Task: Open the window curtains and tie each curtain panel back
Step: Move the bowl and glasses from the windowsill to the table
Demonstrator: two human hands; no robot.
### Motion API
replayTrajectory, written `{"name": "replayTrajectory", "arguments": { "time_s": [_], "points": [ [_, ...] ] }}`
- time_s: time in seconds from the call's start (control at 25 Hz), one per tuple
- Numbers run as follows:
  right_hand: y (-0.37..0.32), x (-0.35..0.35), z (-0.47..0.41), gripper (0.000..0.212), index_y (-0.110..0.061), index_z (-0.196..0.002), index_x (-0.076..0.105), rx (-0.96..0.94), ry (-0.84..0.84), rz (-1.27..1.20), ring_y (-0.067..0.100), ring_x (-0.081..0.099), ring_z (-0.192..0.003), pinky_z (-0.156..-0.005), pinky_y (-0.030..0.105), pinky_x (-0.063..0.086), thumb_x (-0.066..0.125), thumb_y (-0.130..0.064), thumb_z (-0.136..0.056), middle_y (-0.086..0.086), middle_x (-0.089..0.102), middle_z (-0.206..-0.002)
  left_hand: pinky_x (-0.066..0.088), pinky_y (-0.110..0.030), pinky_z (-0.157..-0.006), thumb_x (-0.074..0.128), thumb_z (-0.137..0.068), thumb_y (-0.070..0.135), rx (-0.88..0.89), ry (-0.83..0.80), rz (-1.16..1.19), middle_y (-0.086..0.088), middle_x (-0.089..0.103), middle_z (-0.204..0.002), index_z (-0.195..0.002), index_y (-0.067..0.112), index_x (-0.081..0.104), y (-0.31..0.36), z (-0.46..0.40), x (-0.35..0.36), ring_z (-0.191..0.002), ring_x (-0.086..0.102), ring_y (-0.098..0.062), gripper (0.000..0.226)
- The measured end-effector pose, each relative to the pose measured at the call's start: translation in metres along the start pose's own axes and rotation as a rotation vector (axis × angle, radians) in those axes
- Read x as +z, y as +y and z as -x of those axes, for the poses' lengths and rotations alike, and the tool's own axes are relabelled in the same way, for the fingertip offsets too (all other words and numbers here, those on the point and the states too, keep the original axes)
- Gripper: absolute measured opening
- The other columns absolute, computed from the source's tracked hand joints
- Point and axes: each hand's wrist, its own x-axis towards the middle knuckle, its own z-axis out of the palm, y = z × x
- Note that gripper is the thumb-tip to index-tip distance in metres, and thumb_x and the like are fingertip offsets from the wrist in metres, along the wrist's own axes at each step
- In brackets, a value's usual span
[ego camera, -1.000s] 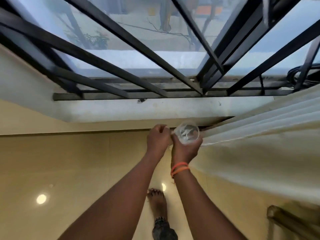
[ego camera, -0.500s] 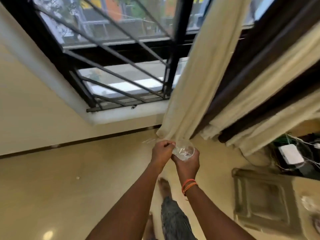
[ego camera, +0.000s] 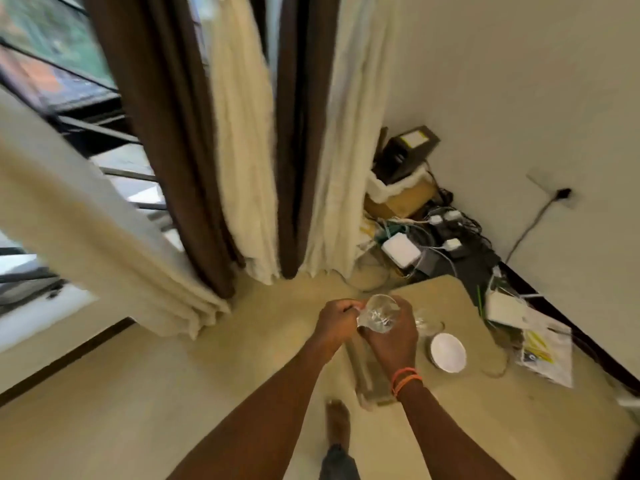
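Head view | curtains (ego camera: 242, 140) hang vertical | right hand (ego camera: 391, 337) grips clear cup (ego camera: 379, 313) | left hand (ego camera: 337, 322) pinched closed

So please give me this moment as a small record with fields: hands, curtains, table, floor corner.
left hand: closed on a small thing, unclear what
right hand: holds clear glass cup
curtains: cream panel pulled aside; brown panels hang straight, untied
table: white bowl, papers
floor corner: cables and chargers
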Motion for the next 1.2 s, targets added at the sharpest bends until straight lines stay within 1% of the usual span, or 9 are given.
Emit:
{"name": "replayTrajectory", "arguments": {
  "time_s": [0.08, 0.12, 0.24, 0.32, 0.44, 0.56, 0.76, 1.04, 1.2],
  "points": [
    [0.040, -0.047, -0.066, 0.083, -0.013, -0.126, 0.049, 0.065, 0.045, 0.018, 0.027, 0.060, -0.100, -0.085, 0.026, 0.042, 0.090, -0.011, -0.053, 0.010, 0.064, -0.111, 0.050, -0.034, -0.093, 0.056, -0.085, 0.027, 0.022, -0.082, -0.067, -0.005, 0.073, -0.111, -0.110, 0.015, 0.074, 0.017, -0.047, 0.075, -0.105, 0.066, -0.020, 0.033],
    [0.055, -0.065, -0.094, 0.084, -0.013, -0.126, 0.049, 0.091, 0.069, 0.025, 0.027, 0.061, -0.101, -0.085, 0.026, 0.041, 0.089, -0.009, -0.053, 0.012, 0.063, -0.113, 0.048, -0.033, -0.097, 0.055, -0.089, 0.020, 0.029, -0.122, -0.115, -0.005, 0.072, -0.115, -0.113, 0.014, 0.073, 0.024, -0.069, 0.105, -0.110, 0.064, -0.021, 0.030],
    [0.109, -0.099, -0.173, 0.084, -0.009, -0.126, 0.049, 0.155, 0.098, 0.045, 0.032, 0.060, -0.106, -0.091, 0.032, 0.045, 0.089, -0.004, -0.052, 0.015, 0.061, -0.119, 0.046, -0.030, -0.097, 0.052, -0.092, 0.003, 0.035, -0.197, -0.272, -0.009, 0.068, -0.120, -0.112, 0.006, 0.070, 0.037, -0.138, 0.182, -0.114, 0.062, -0.023, 0.028],
    [0.145, -0.105, -0.215, 0.087, -0.012, -0.125, 0.048, 0.202, 0.101, 0.042, 0.035, 0.060, -0.107, -0.095, 0.042, 0.049, 0.090, -0.009, -0.049, 0.016, 0.061, -0.119, 0.046, -0.030, -0.095, 0.055, -0.091, 0.004, 0.002, -0.227, -0.342, -0.012, 0.067, -0.120, -0.114, 0.006, 0.069, 0.039, -0.179, 0.219, -0.110, 0.062, -0.024, 0.026],
    [0.193, -0.099, -0.259, 0.091, -0.023, -0.122, 0.045, 0.244, 0.139, 0.028, 0.035, 0.060, -0.108, -0.091, 0.053, 0.053, 0.091, -0.021, -0.044, 0.014, 0.061, -0.119, 0.045, -0.031, -0.097, 0.059, -0.090, 0.013, -0.067, -0.237, -0.396, -0.008, 0.065, -0.126, -0.122, 0.013, 0.064, 0.030, -0.224, 0.253, -0.115, 0.060, -0.025, 0.032],
    [0.224, -0.090, -0.278, 0.087, -0.013, -0.126, 0.046, 0.278, 0.133, 0.054, 0.036, 0.055, -0.116, -0.100, 0.044, 0.047, 0.092, -0.011, -0.052, 0.017, 0.057, -0.126, 0.044, -0.029, -0.097, 0.056, -0.090, 0.011, -0.115, -0.243, -0.457, -0.004, 0.061, -0.131, -0.124, 0.018, 0.063, 0.008, -0.251, 0.276, -0.119, 0.057, -0.022, 0.035],
    [0.251, -0.075, -0.289, 0.086, -0.005, -0.129, 0.045, 0.326, 0.135, 0.033, 0.040, 0.055, -0.116, -0.098, 0.041, 0.045, 0.091, -0.007, -0.057, 0.022, 0.056, -0.127, 0.041, -0.024, -0.089, 0.051, -0.090, 0.006, -0.132, -0.239, -0.461, -0.005, 0.058, -0.135, -0.130, 0.019, 0.060, -0.008, -0.267, 0.286, -0.123, 0.053, -0.023, 0.043],
    [0.259, -0.066, -0.290, 0.089, -0.004, -0.132, 0.042, 0.313, 0.157, 0.048, 0.039, 0.051, -0.119, -0.101, 0.043, 0.045, 0.090, -0.003, -0.056, 0.023, 0.051, -0.131, 0.045, -0.032, -0.101, 0.049, -0.090, 0.006, -0.154, -0.252, -0.453, -0.007, 0.058, -0.135, -0.130, 0.017, 0.060, -0.015, -0.274, 0.286, -0.123, 0.054, -0.024, 0.042],
    [0.256, -0.070, -0.288, 0.099, -0.004, -0.142, 0.035, 0.374, 0.147, 0.056, 0.042, 0.042, -0.128, -0.106, 0.047, 0.039, 0.090, -0.003, -0.059, 0.025, 0.040, -0.141, 0.042, -0.038, -0.107, 0.045, -0.091, 0.011, -0.160, -0.266, -0.446, -0.011, 0.054, -0.139, -0.141, 0.018, 0.047, -0.010, -0.263, 0.277, -0.127, 0.050, -0.028, 0.050]
  ]
}}
